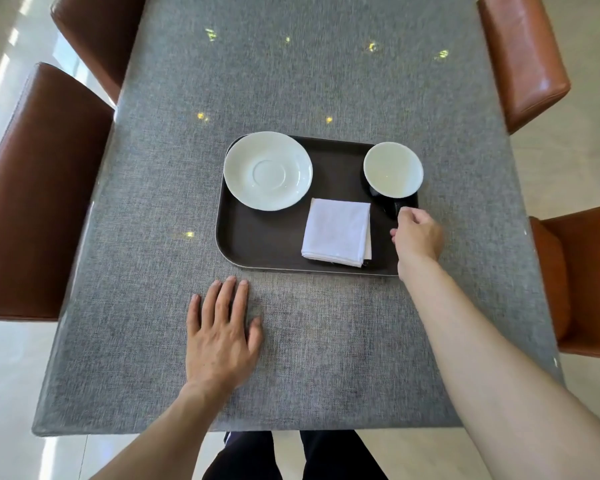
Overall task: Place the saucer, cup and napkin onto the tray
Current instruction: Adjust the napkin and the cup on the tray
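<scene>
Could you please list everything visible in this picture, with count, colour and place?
tray: one, dark brown, middle of the table.
saucer: one, white, tray's far left corner, overhanging the rim.
cup: one, dark outside, pale inside, tray's far right corner.
napkin: one, white, folded, near middle of the tray.
table: one, grey woven surface.
chairs: four, brown leather, two on each side.
left hand: flat on the table, nearer than the tray.
right hand: at the cup's handle, fingertips on or near it.
legs: dark trousers, below the table edge.
</scene>
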